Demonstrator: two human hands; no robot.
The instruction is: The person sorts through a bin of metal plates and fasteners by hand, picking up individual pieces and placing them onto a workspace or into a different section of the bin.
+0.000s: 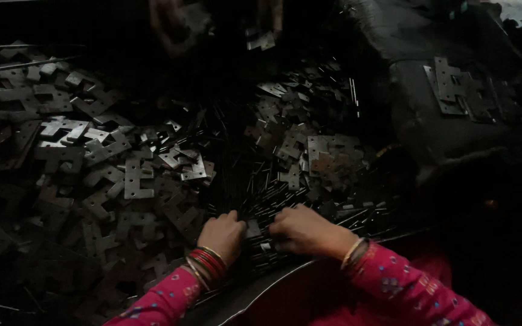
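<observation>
My left hand [223, 234] and my right hand [305, 230] rest close together on a heap of thin metal pins [255, 187], fingers curled down into it. A small flat metal piece [254, 228] lies between the two hands; whether either hand grips it is too dark to tell. Both wrists wear bangles and pink patterned sleeves. To the left spreads a big pile of flat metal hinge plates [134, 178]. Another pile of hinge plates [309, 151] lies beyond my right hand.
Another person's hands [170, 27] work at the far top, near a metal plate [261, 41]. A dark sack-like bundle [418, 121] at the right carries a few hinge plates [451, 84]. Long metal rods [19, 63] lie at the far left. The scene is very dim.
</observation>
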